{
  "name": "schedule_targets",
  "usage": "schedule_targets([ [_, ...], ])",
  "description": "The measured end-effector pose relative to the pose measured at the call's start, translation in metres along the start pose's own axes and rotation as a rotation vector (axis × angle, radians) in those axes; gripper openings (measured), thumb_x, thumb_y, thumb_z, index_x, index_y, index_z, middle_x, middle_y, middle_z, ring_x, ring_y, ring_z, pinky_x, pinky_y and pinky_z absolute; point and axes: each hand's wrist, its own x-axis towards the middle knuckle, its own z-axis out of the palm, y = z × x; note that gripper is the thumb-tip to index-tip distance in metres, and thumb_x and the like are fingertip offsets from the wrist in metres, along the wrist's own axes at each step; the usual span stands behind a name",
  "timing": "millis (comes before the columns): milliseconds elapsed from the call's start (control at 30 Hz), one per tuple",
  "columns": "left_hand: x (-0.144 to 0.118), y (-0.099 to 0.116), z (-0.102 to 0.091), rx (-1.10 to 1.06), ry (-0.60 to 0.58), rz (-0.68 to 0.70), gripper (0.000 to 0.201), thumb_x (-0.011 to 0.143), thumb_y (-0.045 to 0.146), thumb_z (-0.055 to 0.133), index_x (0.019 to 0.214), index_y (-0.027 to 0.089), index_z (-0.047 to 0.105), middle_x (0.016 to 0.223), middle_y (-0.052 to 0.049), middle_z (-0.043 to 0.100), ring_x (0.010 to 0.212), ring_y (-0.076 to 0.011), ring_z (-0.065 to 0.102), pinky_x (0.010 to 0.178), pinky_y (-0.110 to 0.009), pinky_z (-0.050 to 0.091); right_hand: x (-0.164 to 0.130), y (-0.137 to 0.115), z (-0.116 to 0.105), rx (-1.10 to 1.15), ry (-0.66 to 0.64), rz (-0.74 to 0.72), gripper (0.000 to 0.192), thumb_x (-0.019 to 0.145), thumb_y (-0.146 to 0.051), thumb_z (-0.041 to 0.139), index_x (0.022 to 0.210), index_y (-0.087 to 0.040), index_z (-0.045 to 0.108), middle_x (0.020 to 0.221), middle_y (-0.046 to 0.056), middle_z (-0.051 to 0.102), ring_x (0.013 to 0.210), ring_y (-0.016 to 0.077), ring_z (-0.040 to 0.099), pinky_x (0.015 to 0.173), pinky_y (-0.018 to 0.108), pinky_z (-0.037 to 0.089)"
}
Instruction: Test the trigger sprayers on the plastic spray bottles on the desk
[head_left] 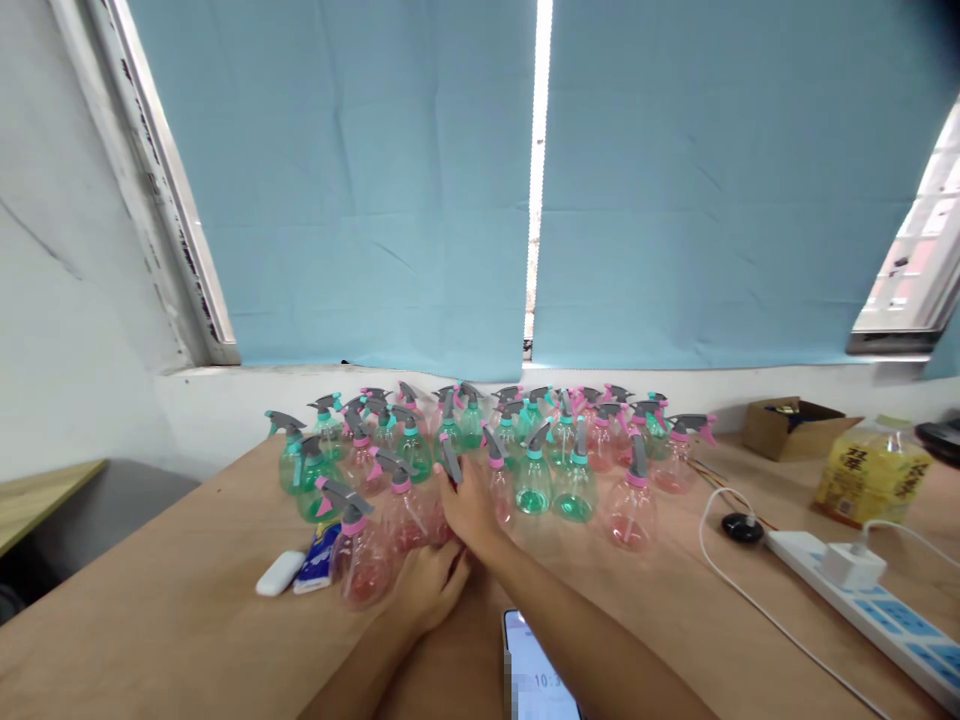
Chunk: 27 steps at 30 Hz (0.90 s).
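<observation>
A pink spray bottle (pixel 435 512) with a grey spray head stands between my hands. My right hand (pixel 474 508) is wrapped around its neck and trigger, covering much of it. Low against the same bottle, my left hand (pixel 431 585) is closed with curled fingers; its fingertips are partly hidden. Left of my hands are two more pink bottles, one in front (pixel 365 565) and one just behind it (pixel 405 515). Beyond my right hand stands a slim pink bottle (pixel 500 488), with a green bottle (pixel 533 485) beside it.
Several green and pink spray bottles crowd the table (pixel 180 610) toward the wall. A white case (pixel 280 573) and blue packet (pixel 319 556) lie left. A phone (pixel 536 665) lies under my right forearm. Rightward are a power strip (pixel 870 610), cable, cardboard box (pixel 795 432) and yellow-labelled jug (pixel 870 475).
</observation>
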Motion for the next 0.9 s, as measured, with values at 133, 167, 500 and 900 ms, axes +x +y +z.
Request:
schedule_targets([
  [133, 0.001, 0.000, 0.001, -0.061, -0.007, -0.035, 0.025, 0.100, 0.028, 0.034, 0.110, 0.020, 0.056, 0.104, -0.011, 0.074, 0.092, -0.0264, 0.071, 0.080, -0.035, 0.048, 0.003, -0.002, -0.002, -0.041, -0.059, 0.057, 0.023, 0.087, -0.043, 0.060, 0.087, -0.021, 0.060, 0.092, 0.009, 0.060, 0.094, 0.0278, 0.056, 0.087, 0.041, 0.043],
  [167, 0.001, -0.001, 0.001, -0.072, -0.018, -0.039, 0.027, 0.100, 0.029, 0.033, 0.111, 0.019, 0.055, 0.106, -0.012, 0.073, 0.094, -0.0272, 0.071, 0.082, -0.036, 0.048, 0.002, -0.002, -0.003, -0.042, -0.069, 0.063, 0.021, 0.085, -0.042, 0.061, 0.087, -0.020, 0.059, 0.091, 0.009, 0.060, 0.094, 0.0278, 0.056, 0.086, 0.041, 0.044],
  [500, 0.002, 0.009, -0.008, -0.138, -0.102, -0.111, 0.045, 0.103, 0.045, 0.024, 0.129, 0.021, 0.050, 0.119, -0.012, 0.071, 0.106, -0.0306, 0.069, 0.090, -0.041, 0.048, -0.005, -0.027, -0.040, -0.041, 0.174, -0.105, 0.060, 0.075, -0.018, 0.057, 0.133, -0.015, 0.041, 0.129, 0.016, 0.047, 0.125, 0.0303, 0.043, 0.105, 0.047, 0.035],
  [900, 0.002, 0.006, -0.007, -0.249, -0.098, -0.168, 0.055, 0.101, 0.056, 0.026, 0.141, 0.022, 0.044, 0.126, -0.011, 0.068, 0.120, -0.0299, 0.062, 0.102, -0.043, 0.044, 0.039, -0.003, -0.072, -0.384, 0.021, -0.084, 0.060, 0.088, -0.022, 0.053, 0.145, -0.018, 0.037, 0.122, 0.013, 0.064, 0.109, 0.0328, 0.055, 0.089, 0.040, 0.041],
])
